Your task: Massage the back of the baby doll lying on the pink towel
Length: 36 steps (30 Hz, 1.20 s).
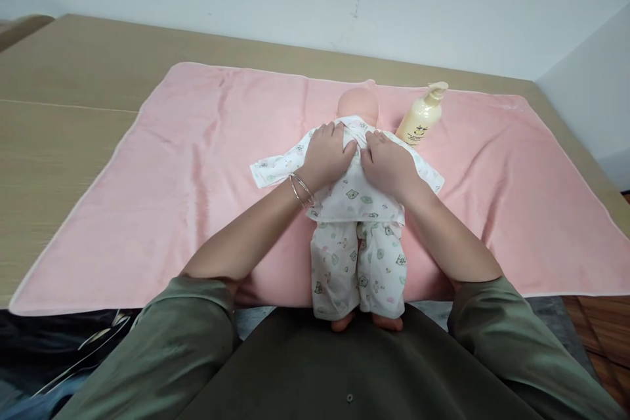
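A baby doll (358,106) in a white patterned top (357,200) and matching trousers (335,269) lies lengthwise before me. Its head points away, its bare feet point toward me, and no face shows on its smooth head. My left hand (329,152) rests flat on the left side of the doll's upper body, fingers toward its shoulder, thumb apart. On the other side, my right hand (388,161) lies the same way. Both thumbs come close at the middle of the top. The hands cover part of the cloth, and the sleeves spread outward to both sides.
A pale yellow pump bottle (420,121) stands on the pink blanket (236,144), just right of the doll's head. Under the blanket is a wooden table (63,138), with a white wall (275,0) behind it. The doll's feet reach past the table's near edge.
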Motion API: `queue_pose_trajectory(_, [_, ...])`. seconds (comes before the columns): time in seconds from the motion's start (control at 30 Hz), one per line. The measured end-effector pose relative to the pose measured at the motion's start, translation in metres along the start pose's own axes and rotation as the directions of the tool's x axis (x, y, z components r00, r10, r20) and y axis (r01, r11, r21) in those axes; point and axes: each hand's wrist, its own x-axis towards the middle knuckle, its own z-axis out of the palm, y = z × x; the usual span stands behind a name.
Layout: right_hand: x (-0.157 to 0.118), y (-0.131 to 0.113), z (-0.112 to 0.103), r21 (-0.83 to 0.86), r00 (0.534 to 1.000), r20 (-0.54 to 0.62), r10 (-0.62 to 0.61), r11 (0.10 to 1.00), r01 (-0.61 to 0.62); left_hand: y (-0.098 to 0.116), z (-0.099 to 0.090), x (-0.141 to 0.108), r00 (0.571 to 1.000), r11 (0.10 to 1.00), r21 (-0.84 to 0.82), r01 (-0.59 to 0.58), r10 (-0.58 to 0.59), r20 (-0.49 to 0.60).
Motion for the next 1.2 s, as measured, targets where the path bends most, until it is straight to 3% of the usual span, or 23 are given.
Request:
queue_pose_trajectory(0.17, [0.017, 0.023, 0.0, 0.101, 0.997, 0.024, -0.072, 0.993, 0.069, 0.016, 0.013, -0.025, 0.996, 0.996, 0.049, -0.075, 0.077, -0.054])
queue_pose_trajectory(0.3, [0.034, 0.042, 0.015, 0.121, 0.997, -0.008, -0.076, 0.99, 0.076, 0.013, 0.016, -0.024, 0.989, 0.99, 0.048, -0.131, 0.134, -0.069])
queue_pose_trajectory(0.53, [0.011, 0.014, 0.015, 0.008, 0.998, -0.05, -0.049, 0.999, 0.049, -0.005, 0.001, 0.005, 0.997, 0.998, -0.026, -0.065, 0.066, 0.037])
queue_pose_trajectory(0.63, [0.007, 0.007, 0.013, -0.014, 0.999, -0.036, -0.037, 0.999, 0.037, -0.002, 0.002, 0.002, 0.999, 0.999, 0.0, -0.052, 0.052, 0.003])
queue_pose_trajectory(0.77, [0.02, 0.023, 0.016, 0.092, 0.999, -0.025, -0.048, 0.995, 0.05, 0.009, 0.011, -0.014, 0.995, 0.998, 0.038, -0.04, 0.043, -0.086])
queue_pose_trajectory(0.9, [0.035, 0.04, 0.022, 0.142, 1.0, 0.018, -0.015, 0.99, 0.013, 0.018, 0.015, -0.025, 0.993, 0.996, 0.068, -0.056, 0.062, -0.096])
queue_pose_trajectory(1.03, [0.031, 0.035, 0.021, 0.109, 1.0, -0.001, -0.015, 0.994, 0.015, 0.012, 0.006, -0.015, 0.997, 0.997, 0.061, -0.051, 0.055, -0.053])
queue_pose_trajectory(1.2, [0.011, 0.012, 0.005, 0.024, 0.995, 0.056, -0.077, 0.997, 0.076, -0.003, -0.012, 0.006, 0.996, 0.999, -0.033, -0.006, 0.008, 0.084])
